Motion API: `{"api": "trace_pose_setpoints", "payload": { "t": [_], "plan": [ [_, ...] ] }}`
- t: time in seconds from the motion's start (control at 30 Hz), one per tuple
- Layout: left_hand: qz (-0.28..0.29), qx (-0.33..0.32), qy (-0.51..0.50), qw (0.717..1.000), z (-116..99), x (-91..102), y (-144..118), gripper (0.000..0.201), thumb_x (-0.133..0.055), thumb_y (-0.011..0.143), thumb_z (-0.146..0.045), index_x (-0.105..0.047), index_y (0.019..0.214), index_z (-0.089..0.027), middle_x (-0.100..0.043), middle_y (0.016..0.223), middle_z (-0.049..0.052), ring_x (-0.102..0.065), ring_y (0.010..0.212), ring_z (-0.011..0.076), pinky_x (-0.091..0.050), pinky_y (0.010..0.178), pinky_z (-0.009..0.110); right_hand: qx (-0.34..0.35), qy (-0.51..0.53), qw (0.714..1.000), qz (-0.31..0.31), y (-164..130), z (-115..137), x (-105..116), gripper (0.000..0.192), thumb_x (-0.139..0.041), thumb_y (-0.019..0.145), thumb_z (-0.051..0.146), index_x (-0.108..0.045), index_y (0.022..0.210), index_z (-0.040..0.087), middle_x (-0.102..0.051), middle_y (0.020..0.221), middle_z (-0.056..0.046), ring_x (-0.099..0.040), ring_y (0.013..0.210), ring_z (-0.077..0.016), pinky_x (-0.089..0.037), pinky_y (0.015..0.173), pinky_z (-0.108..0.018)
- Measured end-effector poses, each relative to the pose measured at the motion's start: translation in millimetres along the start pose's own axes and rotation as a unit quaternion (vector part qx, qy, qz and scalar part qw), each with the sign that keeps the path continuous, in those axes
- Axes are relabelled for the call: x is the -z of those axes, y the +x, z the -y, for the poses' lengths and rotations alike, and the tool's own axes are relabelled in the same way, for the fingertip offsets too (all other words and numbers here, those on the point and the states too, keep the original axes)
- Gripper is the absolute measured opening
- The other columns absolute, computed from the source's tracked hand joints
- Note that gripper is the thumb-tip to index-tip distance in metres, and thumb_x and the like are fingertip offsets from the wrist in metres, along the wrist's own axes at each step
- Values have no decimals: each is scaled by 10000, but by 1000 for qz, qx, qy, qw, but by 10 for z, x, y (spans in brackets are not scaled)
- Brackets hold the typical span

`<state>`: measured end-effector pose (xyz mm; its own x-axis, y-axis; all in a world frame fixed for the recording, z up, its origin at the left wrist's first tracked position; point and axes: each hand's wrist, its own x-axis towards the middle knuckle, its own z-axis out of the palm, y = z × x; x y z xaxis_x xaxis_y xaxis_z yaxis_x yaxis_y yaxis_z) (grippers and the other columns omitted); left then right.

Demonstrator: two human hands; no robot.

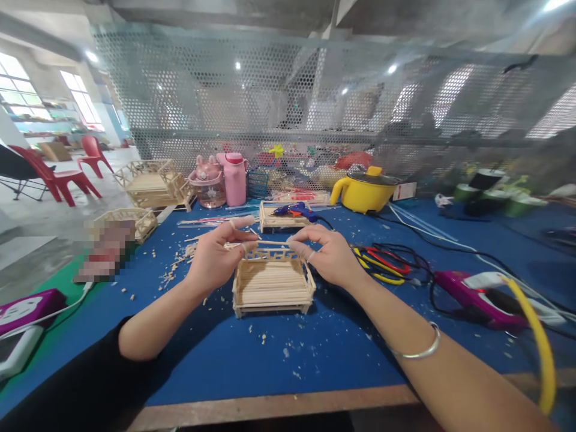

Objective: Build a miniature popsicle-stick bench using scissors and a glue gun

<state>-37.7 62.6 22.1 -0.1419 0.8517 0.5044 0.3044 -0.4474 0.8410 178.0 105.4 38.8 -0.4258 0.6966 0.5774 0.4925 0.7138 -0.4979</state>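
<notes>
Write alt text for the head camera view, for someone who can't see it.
A person's left hand and right hand pinch the back rail of a small wooden stick bench standing on a blue table. Behind it lie a blue glue gun, a yellow pot and a pink bottle.

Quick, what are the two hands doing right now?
Left hand: fingers pinched on the back rail of the little stick bench.
Right hand: fingers pinched on the same rail, other end.

bright, even | windows (18,90) left, ceiling lamps (92,56) | wide-angle edge warp | one pixelated patch (108,249)
</notes>
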Motion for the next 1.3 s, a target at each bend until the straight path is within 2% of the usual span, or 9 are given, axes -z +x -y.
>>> {"api": "trace_pose_setpoints", "payload": {
  "t": [0.17,0.27,0.37,0.43,0.73,0.93,1.07,1.3],
  "plan": [
    [39,29,-52,997,38,-16,9,494,-704,665,-163,-602,1148,-184,-709,884,59,-655,935,208,-526,772,305,-71,30,997,-21,24,-41,-38,140,-611,766,322,-683,720,211,-704,821,-19,-619,810,-185,-438,839,-344],
    [17,61,-108,992,119,-12,36,454,-663,703,-167,-570,1148,-170,-691,963,74,-630,984,188,-509,802,296,-79,38,996,-22,23,-70,-52,144,-609,750,321,-675,692,206,-698,809,-17,-617,806,-183,-435,842,-336],
    [-4,91,-137,986,205,-6,63,391,-634,729,-183,-552,1111,-156,-686,920,64,-636,913,158,-497,796,288,-90,40,995,-7,17,-94,-67,154,-605,742,327,-671,682,200,-691,796,-16,-615,797,-179,-437,830,-324],
    [4,101,-145,984,239,-6,70,391,-641,723,-190,-539,1100,-157,-684,892,54,-639,864,150,-496,769,285,-94,39,995,7,16,-108,-82,160,-603,743,331,-672,685,199,-688,808,-17,-613,796,-175,-437,827,-320],
    [37,121,-142,982,233,-30,46,450,-670,657,-152,-525,1083,-166,-676,774,1,-615,711,108,-464,698,252,-49,40,998,14,18,-141,-142,150,-614,742,325,-685,692,202,-674,844,-33,-616,844,-180,-436,872,-348],
    [43,129,-113,984,213,-37,35,441,-665,644,-174,-520,1061,-159,-662,718,-20,-577,621,94,-414,597,228,-62,43,997,1,14,-164,-163,133,-627,731,316,-699,697,209,-690,875,-31,-625,878,-188,-433,903,-366],
    [37,136,-98,985,170,-36,29,420,-664,633,-172,-520,1027,-158,-667,709,-22,-571,611,93,-398,582,225,-88,61,994,-2,1,-196,-180,131,-628,738,306,-706,758,203,-706,906,-33,-632,889,-186,-436,897,-342],
    [30,146,-91,985,152,-36,24,365,-663,636,-167,-531,977,-166,-666,697,-29,-582,618,91,-408,595,225,-114,74,991,1,-11,-179,-193,130,-624,733,307,-679,733,189,-712,892,-35,-635,867,-190,-437,869,-333]
  ]
}}
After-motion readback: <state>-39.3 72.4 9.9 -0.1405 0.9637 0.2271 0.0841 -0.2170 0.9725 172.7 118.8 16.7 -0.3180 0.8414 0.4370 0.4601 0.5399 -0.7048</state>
